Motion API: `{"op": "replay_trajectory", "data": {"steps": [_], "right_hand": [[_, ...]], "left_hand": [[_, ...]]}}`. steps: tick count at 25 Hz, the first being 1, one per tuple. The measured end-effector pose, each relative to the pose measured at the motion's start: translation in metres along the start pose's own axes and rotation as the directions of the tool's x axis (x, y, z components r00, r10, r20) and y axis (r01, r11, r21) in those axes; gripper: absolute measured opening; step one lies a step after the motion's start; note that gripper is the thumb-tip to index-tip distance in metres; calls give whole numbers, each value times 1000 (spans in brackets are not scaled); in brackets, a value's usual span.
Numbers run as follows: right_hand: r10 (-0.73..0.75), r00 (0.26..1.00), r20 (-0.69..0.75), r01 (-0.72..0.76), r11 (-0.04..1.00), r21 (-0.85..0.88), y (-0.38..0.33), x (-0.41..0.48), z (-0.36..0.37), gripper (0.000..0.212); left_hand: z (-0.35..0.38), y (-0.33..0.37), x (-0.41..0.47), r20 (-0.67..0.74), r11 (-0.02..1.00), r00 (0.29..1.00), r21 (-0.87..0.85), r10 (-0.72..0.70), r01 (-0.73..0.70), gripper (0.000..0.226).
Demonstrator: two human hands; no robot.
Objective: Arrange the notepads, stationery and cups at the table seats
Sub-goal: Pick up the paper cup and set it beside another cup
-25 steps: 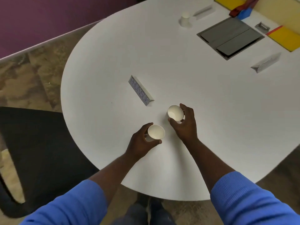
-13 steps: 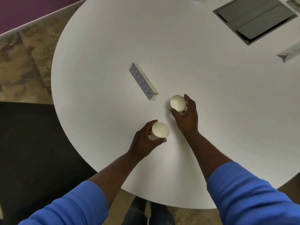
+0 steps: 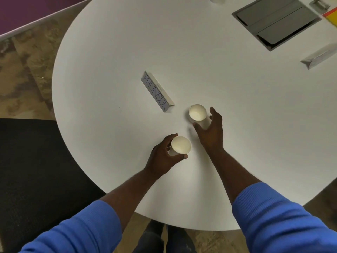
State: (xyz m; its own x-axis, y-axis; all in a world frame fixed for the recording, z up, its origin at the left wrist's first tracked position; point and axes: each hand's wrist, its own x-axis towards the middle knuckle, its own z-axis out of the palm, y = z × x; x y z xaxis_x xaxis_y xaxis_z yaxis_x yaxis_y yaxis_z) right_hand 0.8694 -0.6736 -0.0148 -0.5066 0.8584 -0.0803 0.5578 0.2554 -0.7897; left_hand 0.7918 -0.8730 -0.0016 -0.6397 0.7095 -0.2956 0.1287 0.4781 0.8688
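Observation:
Two white paper cups stand at the near end of the round white table [image 3: 109, 52]. My left hand [image 3: 164, 157] grips the nearer cup [image 3: 180, 145] from its left side. The farther cup [image 3: 197, 113] stands upright just right of a folded name card [image 3: 156, 91] that reads PHUNSUK. My right hand [image 3: 209, 130] has its fingers spread loosely round this cup's right side; whether they still touch the cup I cannot tell.
A grey cable hatch [image 3: 275, 21] is set into the table at the far right. A second folded card [image 3: 319, 56] lies beside it, with a yellow pad [image 3: 332, 17] and a small clip [image 3: 319, 3] at the top right edge. A black chair [image 3: 32, 170] stands left.
The right hand has set its cup down beside the name card and loosened its fingers. The left hand keeps its cup in about the same place.

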Motion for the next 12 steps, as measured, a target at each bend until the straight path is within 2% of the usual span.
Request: {"op": "replay_trajectory", "data": {"steps": [7,12], "right_hand": [[-77,995,-61,90,968,235,-47,-78,-46,59],[-129,990,-63,143,941,306,-78,-121,-91,59]], "left_hand": [[-13,47,-13,23,997,997,-26,74,-73,89],[-6,98,-32,69,980,980,-81,186,-180,80]]}}
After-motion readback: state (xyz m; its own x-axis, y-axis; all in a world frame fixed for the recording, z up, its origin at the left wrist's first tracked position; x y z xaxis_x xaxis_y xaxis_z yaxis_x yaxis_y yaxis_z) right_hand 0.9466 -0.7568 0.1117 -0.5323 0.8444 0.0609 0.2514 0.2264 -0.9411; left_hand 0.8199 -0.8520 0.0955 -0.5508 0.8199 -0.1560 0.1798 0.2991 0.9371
